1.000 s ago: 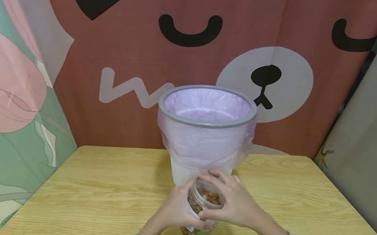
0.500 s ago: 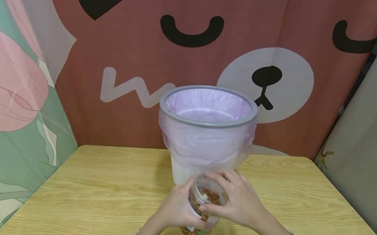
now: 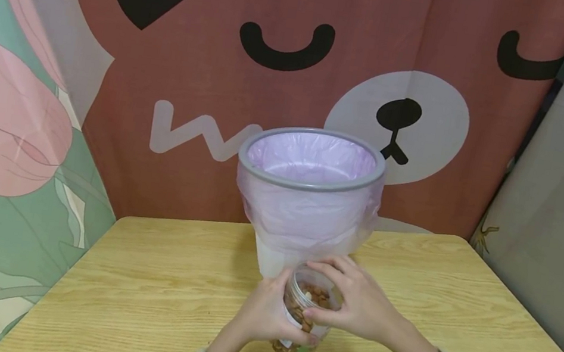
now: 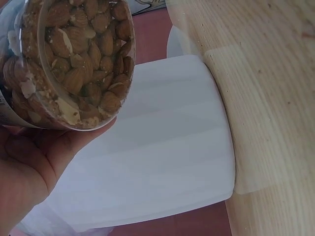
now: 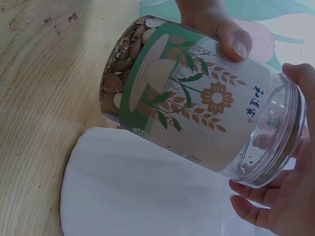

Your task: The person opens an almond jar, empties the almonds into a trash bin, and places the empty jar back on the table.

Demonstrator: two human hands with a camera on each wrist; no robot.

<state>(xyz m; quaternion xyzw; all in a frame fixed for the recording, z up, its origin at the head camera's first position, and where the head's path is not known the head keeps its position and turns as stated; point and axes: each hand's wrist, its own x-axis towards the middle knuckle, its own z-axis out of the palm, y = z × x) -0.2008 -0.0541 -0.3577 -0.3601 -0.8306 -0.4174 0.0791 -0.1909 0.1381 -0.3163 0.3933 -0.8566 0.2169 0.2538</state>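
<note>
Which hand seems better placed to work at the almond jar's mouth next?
Probably the right hand: its fingers are at the rim, while the left hand grips the jar lower down.

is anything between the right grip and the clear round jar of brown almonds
Nothing visible: the right grip touches the clear round jar near its top. The white bin with its thin purple liner stands beyond both.

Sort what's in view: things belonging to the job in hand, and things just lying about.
In the job:
clear jar, left hand gripping, right hand at its mouth
almonds inside it

Apparently idle:
lined bin, behind the jar, its part uncertain
dark specks on the table
printed backdrop
</note>
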